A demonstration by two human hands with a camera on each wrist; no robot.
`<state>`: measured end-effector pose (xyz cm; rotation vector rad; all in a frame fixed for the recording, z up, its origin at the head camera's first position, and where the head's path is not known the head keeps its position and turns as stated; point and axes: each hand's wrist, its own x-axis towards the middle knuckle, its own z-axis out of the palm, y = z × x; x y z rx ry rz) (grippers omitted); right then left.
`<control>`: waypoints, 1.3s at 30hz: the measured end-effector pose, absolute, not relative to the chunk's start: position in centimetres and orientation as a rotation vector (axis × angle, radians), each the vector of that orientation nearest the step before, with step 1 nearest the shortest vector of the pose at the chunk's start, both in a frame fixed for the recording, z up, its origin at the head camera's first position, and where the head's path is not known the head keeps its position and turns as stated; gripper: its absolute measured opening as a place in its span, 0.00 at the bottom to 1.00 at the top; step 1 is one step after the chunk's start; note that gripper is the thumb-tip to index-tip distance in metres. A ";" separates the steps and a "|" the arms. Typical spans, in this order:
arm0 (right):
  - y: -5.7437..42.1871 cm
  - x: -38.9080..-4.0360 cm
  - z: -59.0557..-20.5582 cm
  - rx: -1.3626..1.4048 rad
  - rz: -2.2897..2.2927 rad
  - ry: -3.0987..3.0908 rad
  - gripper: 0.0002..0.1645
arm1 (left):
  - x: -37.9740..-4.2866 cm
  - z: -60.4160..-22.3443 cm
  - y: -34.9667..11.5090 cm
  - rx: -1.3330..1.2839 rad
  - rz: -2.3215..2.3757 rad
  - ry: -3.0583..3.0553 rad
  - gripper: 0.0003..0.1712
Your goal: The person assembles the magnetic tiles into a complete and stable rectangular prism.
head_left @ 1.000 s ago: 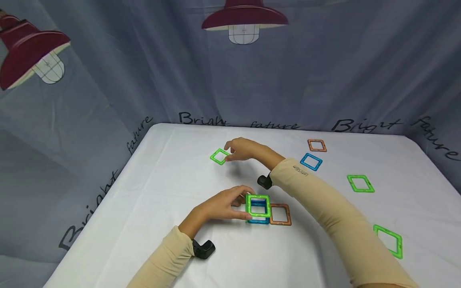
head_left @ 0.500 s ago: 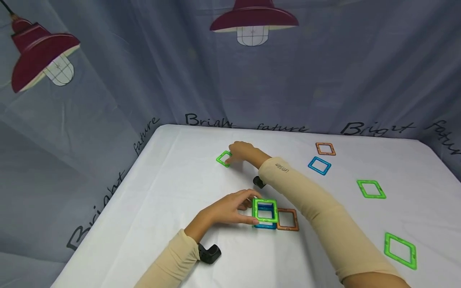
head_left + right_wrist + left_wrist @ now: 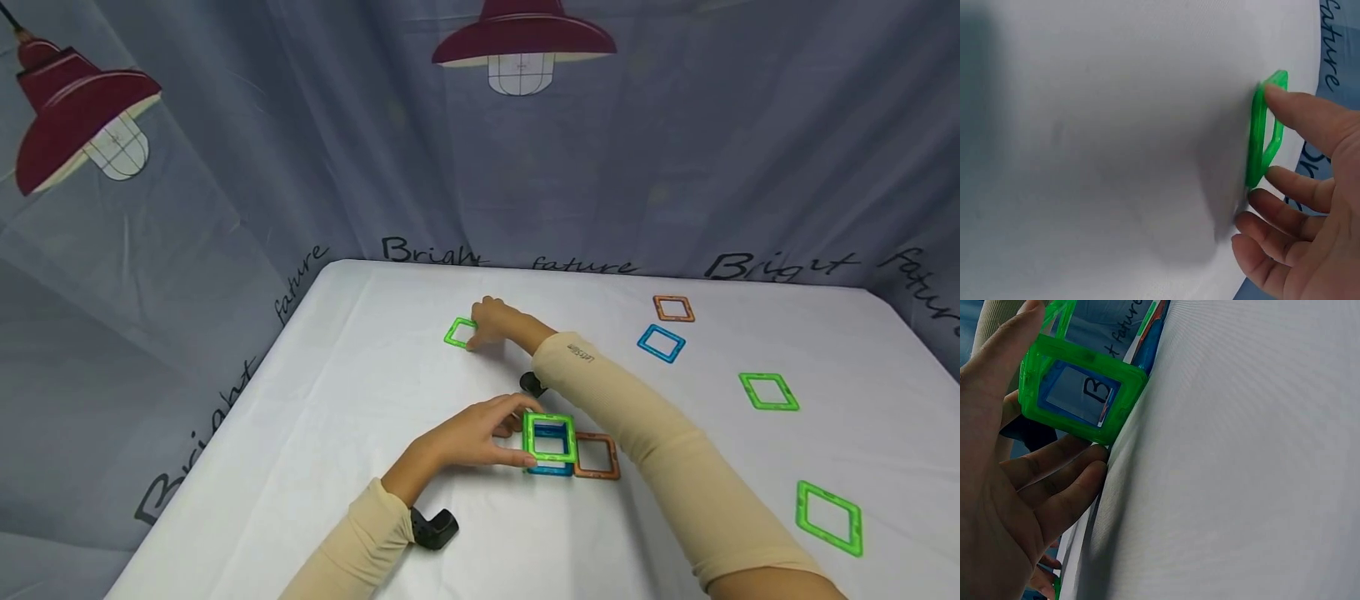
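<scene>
My left hand [image 3: 472, 435] grips a small box of square magnetic tiles [image 3: 550, 457], with the thumb at its near side and the index finger reaching around the back. A green tile forms the top; blue tiles show inside and below. In the left wrist view, a green side tile [image 3: 1085, 356] stands upright above the fingertips. An orange tile [image 3: 597, 475] lies flat against the box's right side. Farther back, my right hand [image 3: 495, 322] pinches a green magnetic tile [image 3: 1256, 144] between thumb and index finger at opposite corners; the other fingers are bent near the cloth.
Loose square tiles lie at the right: an orange one [image 3: 673, 318] and a blue one [image 3: 678, 352] at the back, a green one [image 3: 776, 407] and another green one [image 3: 828, 533] nearer. A white cloth [image 3: 315, 433] covers the table; a grey printed curtain [image 3: 337, 167] hangs behind.
My right hand has closed in on the far green tile and its thumb and finger now meet the edges; the tile has turned slightly. My left hand keeps its hold on the box.
</scene>
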<state>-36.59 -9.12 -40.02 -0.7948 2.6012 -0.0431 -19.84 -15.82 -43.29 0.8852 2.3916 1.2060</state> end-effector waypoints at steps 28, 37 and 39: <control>-6.3 -33.2 -36.7 -0.869 -0.249 2.708 0.18 | -20.3 -43.5 -15.8 0.876 1.202 2.402 0.33; -1.1 -30.8 -34.2 -0.983 -0.512 2.722 0.16 | -20.0 -43.5 -15.6 0.846 1.223 2.382 0.32; 0.3 -29.8 -33.8 -1.008 -0.577 2.732 0.16 | -20.0 -43.5 -15.6 0.840 1.214 2.387 0.33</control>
